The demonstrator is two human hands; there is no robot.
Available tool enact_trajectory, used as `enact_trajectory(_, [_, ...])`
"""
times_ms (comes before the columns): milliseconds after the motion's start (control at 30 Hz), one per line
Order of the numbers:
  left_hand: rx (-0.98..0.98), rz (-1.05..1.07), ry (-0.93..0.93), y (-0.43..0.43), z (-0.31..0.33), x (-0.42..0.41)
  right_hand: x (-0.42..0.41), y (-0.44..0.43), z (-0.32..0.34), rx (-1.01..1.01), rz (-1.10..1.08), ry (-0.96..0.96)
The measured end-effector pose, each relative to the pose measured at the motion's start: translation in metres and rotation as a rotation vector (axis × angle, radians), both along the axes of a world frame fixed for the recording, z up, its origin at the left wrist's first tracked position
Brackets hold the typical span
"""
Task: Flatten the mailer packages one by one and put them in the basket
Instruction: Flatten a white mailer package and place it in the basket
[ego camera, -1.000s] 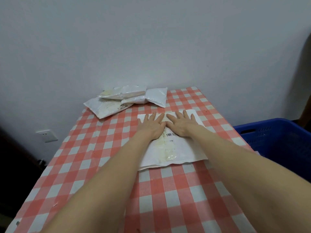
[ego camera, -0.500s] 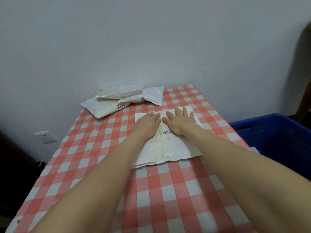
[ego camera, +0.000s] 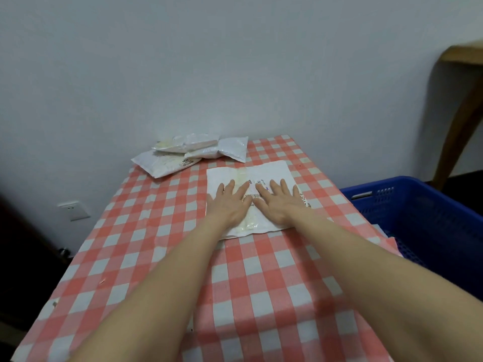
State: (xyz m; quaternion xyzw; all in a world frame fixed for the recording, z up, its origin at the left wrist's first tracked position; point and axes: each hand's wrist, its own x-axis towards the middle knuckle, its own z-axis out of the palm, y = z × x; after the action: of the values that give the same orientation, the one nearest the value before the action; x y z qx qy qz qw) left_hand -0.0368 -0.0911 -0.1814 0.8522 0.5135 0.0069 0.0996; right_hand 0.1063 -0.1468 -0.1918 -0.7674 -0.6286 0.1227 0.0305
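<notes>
**Operator:** What are the hands doing?

**Spotter:** Your left hand and your right hand both lie palm down, fingers straight and a little spread; neither is curled round anything; they press flat, side by side, on the white mailer, their inner fingers close together over its barcode label.

**Operator:** What has changed in the last second?

**Spotter:** A second ago your fingertips reached the mailer's far edge; now they sit back from it, so a bare strip of the far end shows beyond them, and your wrists are close to the near edge; you have drawn both palms toward yourself along the package. I judge that as one smoothing stroke almost done; the mailer looks flat on the checked cloth, though the yellowish band down its middle looks wrinkled.

**Operator:** And where does the package sit?

**Spotter:** It lies directly under your hands, toward the far half of the table; the blue basket stands to the right, beside the table edge and apart from the mailer; the package is not yet lifted toward it. The pile of waiting mailers rests at the far left, against the wall, just beyond the one you press.
</notes>
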Motion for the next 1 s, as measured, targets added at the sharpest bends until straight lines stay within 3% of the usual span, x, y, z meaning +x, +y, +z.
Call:
enact_trajectory(500, [-0.085, 0.01, 0.003, 0.004, 0.003, 0.001, -0.001, 0.006, 0.004, -0.085, -0.018, 0.008])
enact_trajectory(767, [-0.149, -0.013, -0.075, 0.015, 0.02, -0.002, 0.006, 0.002, 0.01, 0.018, -0.013, 0.119])
enact_trajectory(900, [-0.07, 0.21, -0.136, 0.028, 0.042, -0.011, 0.024, 0.003, 0.032, 0.252, -0.266, 0.254])
enact_trajectory(1000, [-0.107, 0.369, -0.042, 0.03, 0.048, -0.016, 0.04, -0.005, 0.048, 0.127, -0.47, 0.243])
